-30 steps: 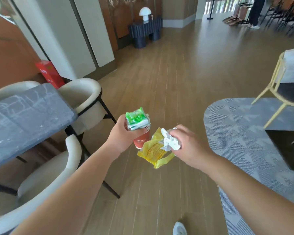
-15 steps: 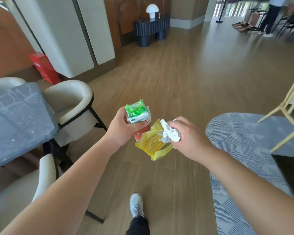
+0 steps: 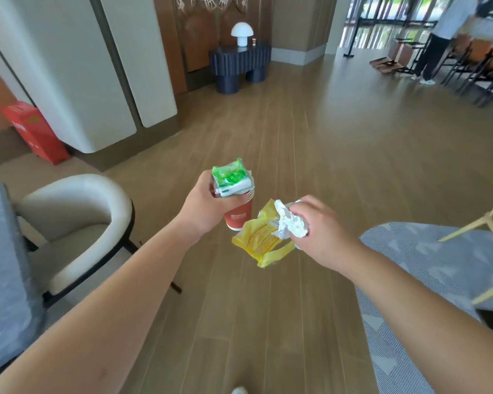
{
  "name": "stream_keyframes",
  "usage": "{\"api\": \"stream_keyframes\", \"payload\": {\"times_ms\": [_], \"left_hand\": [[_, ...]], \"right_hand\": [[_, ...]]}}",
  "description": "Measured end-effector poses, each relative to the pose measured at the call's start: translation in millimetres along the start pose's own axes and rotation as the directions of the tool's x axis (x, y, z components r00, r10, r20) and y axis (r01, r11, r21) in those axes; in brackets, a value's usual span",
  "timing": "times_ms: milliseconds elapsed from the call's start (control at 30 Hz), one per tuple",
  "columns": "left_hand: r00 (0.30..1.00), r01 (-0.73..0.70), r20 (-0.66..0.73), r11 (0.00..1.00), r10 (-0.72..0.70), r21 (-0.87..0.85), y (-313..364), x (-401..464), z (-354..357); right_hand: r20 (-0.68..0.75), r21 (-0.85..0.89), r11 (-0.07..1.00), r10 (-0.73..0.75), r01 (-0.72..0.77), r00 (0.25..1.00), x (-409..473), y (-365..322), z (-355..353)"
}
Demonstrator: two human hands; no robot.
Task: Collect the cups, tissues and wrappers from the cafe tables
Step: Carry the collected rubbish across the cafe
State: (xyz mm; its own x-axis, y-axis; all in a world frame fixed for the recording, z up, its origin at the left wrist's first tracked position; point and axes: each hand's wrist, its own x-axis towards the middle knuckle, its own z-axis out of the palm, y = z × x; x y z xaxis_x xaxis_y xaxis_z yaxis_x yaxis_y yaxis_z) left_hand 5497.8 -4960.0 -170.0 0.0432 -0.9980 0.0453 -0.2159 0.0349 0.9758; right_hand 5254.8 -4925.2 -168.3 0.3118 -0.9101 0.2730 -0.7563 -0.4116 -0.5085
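Observation:
My left hand [image 3: 204, 204] grips a red paper cup [image 3: 238, 216] with a green and white wrapper [image 3: 231, 180] stuffed into its top. My right hand [image 3: 322, 228] holds a crumpled white tissue [image 3: 289, 223] together with a yellow wrapper [image 3: 261, 240] that hangs below the fingers. Both hands are held out in front of me, over the wooden floor, close to each other but apart.
A grey cafe table [image 3: 3, 265] and a cream armchair [image 3: 77, 220] stand at the left. A patterned grey rug [image 3: 427, 257] and a yellow chair leg [image 3: 478, 223] lie at the right. A dark console [image 3: 239, 66] with a lamp stands ahead. A person [image 3: 444, 38] stands far right.
I have walked forward past the grey table, which slid off to the left. Both hands keep the same hold on their things and have drifted slightly apart.

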Motion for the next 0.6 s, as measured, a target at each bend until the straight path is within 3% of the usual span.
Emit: {"api": "stream_keyframes", "payload": {"times_ms": [333, 600], "left_hand": [[0.998, 0.06, -0.016, 0.997, -0.059, 0.039, -31, 153, -34], [0.996, 0.085, -0.031, 0.993, -0.082, 0.088, -48, 305, -14]], "right_hand": [[0.002, 0.104, 0.994, 0.018, -0.018, 1.0, 157, 45, 49], [0.02, 0.138, 0.99, 0.012, -0.015, 1.0, 294, 131, 71]]}}
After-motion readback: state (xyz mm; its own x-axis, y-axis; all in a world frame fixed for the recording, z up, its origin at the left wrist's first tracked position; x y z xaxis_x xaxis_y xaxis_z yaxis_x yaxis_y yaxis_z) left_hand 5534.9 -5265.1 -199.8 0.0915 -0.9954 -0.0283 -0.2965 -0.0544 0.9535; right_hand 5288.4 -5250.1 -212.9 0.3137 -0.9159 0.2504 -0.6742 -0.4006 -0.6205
